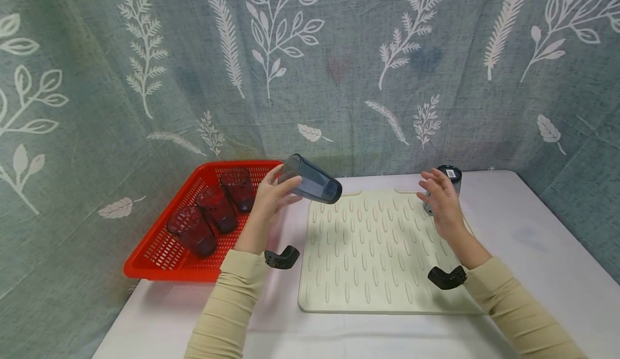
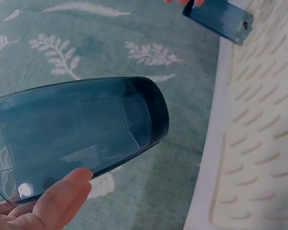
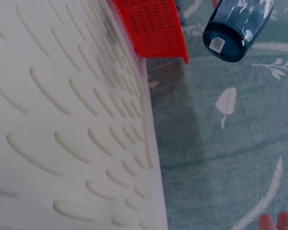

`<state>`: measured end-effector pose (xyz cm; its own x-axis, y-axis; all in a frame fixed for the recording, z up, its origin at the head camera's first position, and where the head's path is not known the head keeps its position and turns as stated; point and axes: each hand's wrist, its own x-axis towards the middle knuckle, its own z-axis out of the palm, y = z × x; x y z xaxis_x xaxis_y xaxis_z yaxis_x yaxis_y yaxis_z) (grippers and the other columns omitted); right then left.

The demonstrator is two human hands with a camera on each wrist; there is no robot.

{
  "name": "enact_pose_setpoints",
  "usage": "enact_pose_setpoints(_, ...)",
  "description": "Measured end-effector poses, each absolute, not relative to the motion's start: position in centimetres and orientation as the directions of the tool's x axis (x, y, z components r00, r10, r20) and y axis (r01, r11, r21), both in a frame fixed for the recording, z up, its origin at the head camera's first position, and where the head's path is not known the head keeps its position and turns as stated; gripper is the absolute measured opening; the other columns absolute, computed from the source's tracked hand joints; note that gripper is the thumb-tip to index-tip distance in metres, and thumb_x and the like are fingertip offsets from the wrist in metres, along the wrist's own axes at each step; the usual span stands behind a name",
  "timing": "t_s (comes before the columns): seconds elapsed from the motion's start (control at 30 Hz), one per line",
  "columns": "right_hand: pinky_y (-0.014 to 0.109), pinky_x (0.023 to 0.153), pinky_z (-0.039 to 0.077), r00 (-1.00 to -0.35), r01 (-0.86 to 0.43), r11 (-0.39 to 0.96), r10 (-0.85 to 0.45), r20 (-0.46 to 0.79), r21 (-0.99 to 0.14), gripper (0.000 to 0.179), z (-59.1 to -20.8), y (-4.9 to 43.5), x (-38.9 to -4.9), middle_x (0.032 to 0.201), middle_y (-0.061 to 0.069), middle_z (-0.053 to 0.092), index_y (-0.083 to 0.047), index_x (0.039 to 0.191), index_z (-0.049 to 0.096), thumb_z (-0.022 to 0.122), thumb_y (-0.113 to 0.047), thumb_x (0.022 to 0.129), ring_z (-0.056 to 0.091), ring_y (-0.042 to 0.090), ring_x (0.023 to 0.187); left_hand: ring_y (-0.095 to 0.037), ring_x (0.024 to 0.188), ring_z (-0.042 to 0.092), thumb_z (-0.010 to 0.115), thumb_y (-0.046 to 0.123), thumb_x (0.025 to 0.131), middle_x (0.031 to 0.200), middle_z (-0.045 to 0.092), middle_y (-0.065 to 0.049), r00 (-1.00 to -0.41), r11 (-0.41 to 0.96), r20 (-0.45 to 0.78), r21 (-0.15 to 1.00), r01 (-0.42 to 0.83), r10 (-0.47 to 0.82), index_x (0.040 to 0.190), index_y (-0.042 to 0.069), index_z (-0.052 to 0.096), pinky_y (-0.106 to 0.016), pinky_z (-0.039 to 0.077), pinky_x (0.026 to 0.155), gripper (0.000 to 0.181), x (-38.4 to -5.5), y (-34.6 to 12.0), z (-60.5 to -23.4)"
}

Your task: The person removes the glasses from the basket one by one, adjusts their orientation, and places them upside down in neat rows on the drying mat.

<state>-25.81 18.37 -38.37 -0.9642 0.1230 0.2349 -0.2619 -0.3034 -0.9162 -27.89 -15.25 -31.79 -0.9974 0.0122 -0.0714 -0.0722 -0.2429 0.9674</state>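
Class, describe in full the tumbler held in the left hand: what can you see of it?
The tumbler is see-through, blue-tinted and smooth-sided, seemingly glass or clear plastic, with an open mouth and a thick, darker base bearing a small whitish sticker. It looks empty. Tilted well over, it is held in the air near the red basket, base pointing away from it. The left hand grips it near the rim.

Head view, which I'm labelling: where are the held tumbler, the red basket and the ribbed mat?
Held tumbler point(image 1: 316, 182): head view, on its side wall.
Red basket point(image 1: 174, 275): head view, on its near rim.
Ribbed mat point(image 1: 365, 251): head view, bare middle.
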Motion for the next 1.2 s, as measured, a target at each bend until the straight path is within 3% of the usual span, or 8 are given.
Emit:
enact_pose_setpoints(0.27,0.029,0.090,0.039,-0.970,-0.234,-0.366,0.144,0.194,-0.901,0.028,-38.8,17.3,-26.1,0.118,-0.004,0.043,-0.022,0.122,0.036,0.043,-0.016,0.095,0.044,0.010,0.109,-0.014,0.092,0.059,0.061,0.005,0.084,0.146,0.028,-0.010,-0.998,-0.228,-0.066,0.972,-0.065,0.006,0.144,0.012,0.026,-0.045,0.048,0.085,0.070,-27.8,-14.3,-32.6)
enact_pose_setpoints(0.57,0.032,0.093,0.038,-0.979,-0.187,-0.422,0.150,0.135,-0.887,0.037,-39.2,16.2,-26.4,0.121,-0.001,0.043,-0.014,0.130,0.029,0.043,-0.019,0.096,0.044,0.010,0.107,-0.015,0.087,0.059,0.063,0.005,0.083,0.126,0.047,-0.014,-0.999,-0.253,-0.045,0.966,-0.044,0.001,0.141,0.012,0.031,-0.044,0.049,0.084,0.067,-27.5,-13.2,-33.8)
enact_pose_setpoints(0.8,0.041,0.102,0.032,-0.985,-0.145,-0.430,0.145,0.091,-0.891,0.050,-39.7,15.3,-26.6,0.129,0.006,0.038,-0.007,0.140,0.019,0.041,-0.017,0.096,0.042,0.014,0.111,-0.017,0.092,0.058,0.062,0.006,0.084,0.133,0.042,-0.015,-1.000,-0.274,-0.021,0.962,-0.019,-0.004,0.142,0.011,0.028,-0.044,0.049,0.083,0.067,-27.3,-12.4,-35.0)
enact_pose_setpoints(0.97,0.045,0.105,0.030,-0.989,-0.117,-0.469,0.131,0.062,-0.875,0.049,-40.1,14.8,-26.7,0.134,0.010,0.036,-0.010,0.139,0.022,0.043,-0.020,0.096,0.042,0.016,0.113,-0.014,0.086,0.059,0.062,0.005,0.083,0.126,0.046,-0.014,-1.000,-0.309,-0.016,0.951,-0.022,0.019,0.142,0.009,0.029,-0.039,0.053,0.077,0.067,-27.2,-11.9,-35.9)
enact_pose_setpoints(1.2,0.046,0.105,0.030,-0.991,-0.100,-0.456,0.120,0.050,-0.885,0.056,-40.7,14.2,-26.6,0.125,0.001,0.041,-0.006,0.143,0.015,0.042,-0.021,0.096,0.037,0.021,0.121,-0.012,0.079,0.063,0.059,0.002,0.083,0.118,0.050,-0.010,-0.999,-0.386,-0.028,0.921,-0.041,0.040,0.142,0.007,0.028,-0.038,0.055,0.073,0.067,-27.1,-11.3,-36.7)
